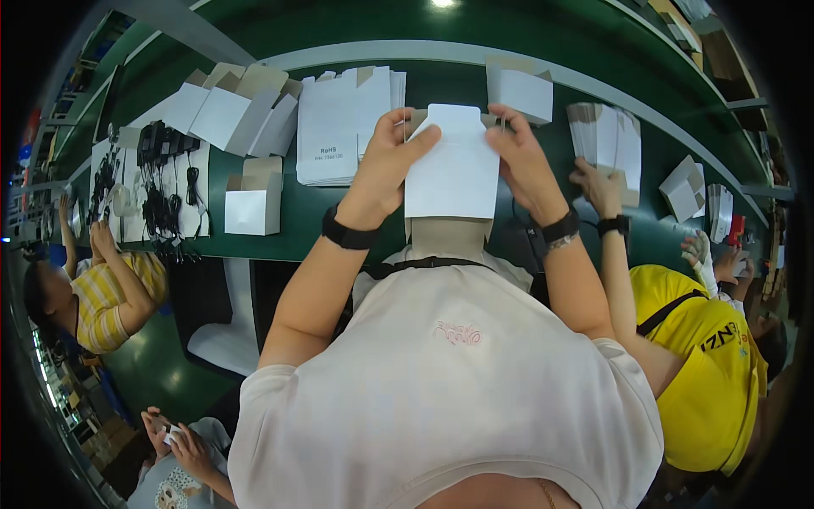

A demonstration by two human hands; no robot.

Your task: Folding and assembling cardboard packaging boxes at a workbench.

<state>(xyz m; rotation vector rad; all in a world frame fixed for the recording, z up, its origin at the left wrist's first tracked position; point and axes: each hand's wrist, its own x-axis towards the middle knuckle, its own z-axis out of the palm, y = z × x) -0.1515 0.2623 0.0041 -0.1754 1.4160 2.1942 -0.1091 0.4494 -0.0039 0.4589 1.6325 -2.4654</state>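
Observation:
In front of my chest, over the near edge of the green table (314,242), I hold a white folding carton (451,182) between both hands. Its smooth white face is turned up, and grey-brown inner board shows at the flaps near the top and bottom. My left hand (392,165) pinches the upper left side, thumb on the white face. On the upper right, my right hand (521,161) grips the side flap with the thumb along its edge. Fingers behind the carton are partly hidden. A stack of flat white cartons (326,123) lies just beyond my left hand.
Several open-topped cartons (222,119) stand at left, with a small one (246,212) nearer. Black cables and adapters (165,195) lie farther left. Another carton (524,95) sits behind my right hand. A co-worker's hand (600,188) touches a carton stack (604,140) close on the right.

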